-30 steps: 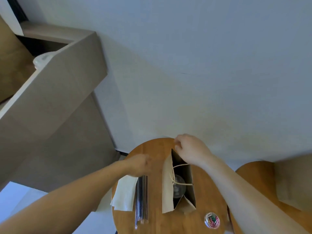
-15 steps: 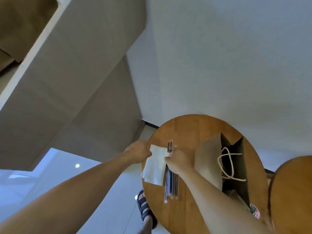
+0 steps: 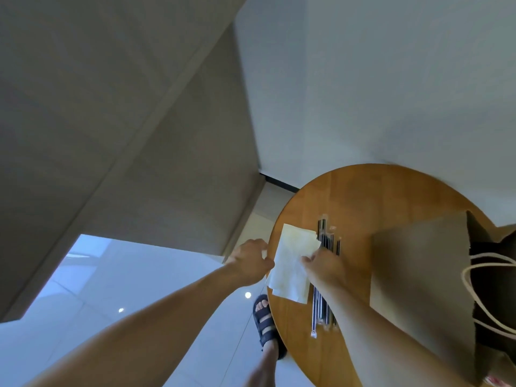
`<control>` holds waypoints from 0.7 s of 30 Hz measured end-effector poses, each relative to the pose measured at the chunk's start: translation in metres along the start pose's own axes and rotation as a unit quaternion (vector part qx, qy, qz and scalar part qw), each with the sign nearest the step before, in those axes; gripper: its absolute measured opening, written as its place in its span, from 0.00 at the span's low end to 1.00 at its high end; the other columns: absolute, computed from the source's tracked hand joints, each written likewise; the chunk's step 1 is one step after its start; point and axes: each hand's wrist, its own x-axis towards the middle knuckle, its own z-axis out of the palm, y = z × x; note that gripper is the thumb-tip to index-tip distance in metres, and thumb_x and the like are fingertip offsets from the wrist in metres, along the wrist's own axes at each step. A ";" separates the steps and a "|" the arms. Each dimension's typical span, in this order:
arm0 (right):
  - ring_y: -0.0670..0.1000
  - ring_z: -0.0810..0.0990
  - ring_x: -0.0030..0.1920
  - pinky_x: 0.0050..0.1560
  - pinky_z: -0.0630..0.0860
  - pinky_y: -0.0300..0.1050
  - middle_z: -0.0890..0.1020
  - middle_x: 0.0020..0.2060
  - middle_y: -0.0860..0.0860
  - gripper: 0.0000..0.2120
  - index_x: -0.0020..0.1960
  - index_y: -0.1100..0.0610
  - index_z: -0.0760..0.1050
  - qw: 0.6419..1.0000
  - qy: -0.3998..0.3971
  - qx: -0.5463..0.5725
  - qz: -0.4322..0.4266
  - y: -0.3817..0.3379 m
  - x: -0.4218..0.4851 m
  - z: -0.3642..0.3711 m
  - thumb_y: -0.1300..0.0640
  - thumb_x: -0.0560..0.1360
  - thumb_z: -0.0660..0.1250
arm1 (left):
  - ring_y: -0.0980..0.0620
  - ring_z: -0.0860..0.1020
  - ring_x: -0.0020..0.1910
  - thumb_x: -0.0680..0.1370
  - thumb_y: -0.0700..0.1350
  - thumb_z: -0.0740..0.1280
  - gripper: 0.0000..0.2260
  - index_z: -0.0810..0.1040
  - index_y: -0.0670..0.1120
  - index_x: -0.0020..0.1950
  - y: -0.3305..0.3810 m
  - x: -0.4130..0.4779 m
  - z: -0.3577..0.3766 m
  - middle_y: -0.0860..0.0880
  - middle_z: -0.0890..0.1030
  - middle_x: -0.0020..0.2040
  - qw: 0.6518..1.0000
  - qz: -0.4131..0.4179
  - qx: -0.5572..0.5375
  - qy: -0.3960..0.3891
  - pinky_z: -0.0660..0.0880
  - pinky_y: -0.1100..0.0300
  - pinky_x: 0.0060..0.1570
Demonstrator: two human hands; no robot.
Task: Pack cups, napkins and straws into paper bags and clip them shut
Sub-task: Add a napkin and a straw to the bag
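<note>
White napkins (image 3: pixel 290 263) lie in a small stack at the left edge of a round wooden table (image 3: pixel 363 196). My left hand (image 3: pixel 248 261) pinches the stack's left edge. My right hand (image 3: pixel 325 268) pinches the top napkin on its right side, lifting its corner. Several wrapped black straws (image 3: pixel 326 241) lie beside the napkins, partly under my right forearm. A brown paper bag (image 3: pixel 418 275) with cord handles stands open at the right.
A grey cabinet or wall panel (image 3: pixel 139 121) rises at the left, a pale wall behind the table. Below lies a glossy tiled floor (image 3: pixel 83 317), with my foot in a dark sandal (image 3: pixel 265 322) next to the table's edge.
The camera has swung left and down. My right hand left the bag's rim and came over to the napkins. My left hand stays at the napkins' left edge.
</note>
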 end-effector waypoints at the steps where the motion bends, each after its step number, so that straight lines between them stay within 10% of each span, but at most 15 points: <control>1: 0.46 0.77 0.29 0.24 0.66 0.36 0.79 0.32 0.48 0.12 0.44 0.57 0.77 1.000 -0.003 0.003 0.002 0.001 0.004 0.003 0.48 0.78 0.64 | 0.52 0.75 0.59 0.80 0.51 0.64 0.19 0.72 0.50 0.70 -0.002 0.001 0.001 0.51 0.75 0.68 1.000 0.001 0.002 0.001 0.70 0.63 0.49; 11: 0.47 0.80 0.31 0.27 0.75 0.41 0.80 0.33 0.47 0.11 0.43 0.53 0.77 0.998 0.025 -0.044 -0.030 0.002 -0.004 0.006 0.48 0.79 0.63 | 0.49 0.75 0.64 0.80 0.49 0.64 0.19 0.71 0.49 0.71 -0.012 0.000 0.010 0.51 0.74 0.69 0.999 -0.020 -0.027 0.003 0.75 0.58 0.58; 21: 0.47 0.81 0.41 0.38 0.79 0.39 0.81 0.41 0.43 0.09 0.46 0.48 0.73 0.935 0.039 0.346 -0.058 0.000 -0.050 0.000 0.60 0.74 0.71 | 0.52 0.75 0.58 0.77 0.48 0.68 0.22 0.69 0.47 0.70 -0.001 -0.006 0.026 0.50 0.77 0.64 0.970 -0.053 -0.237 -0.001 0.72 0.60 0.52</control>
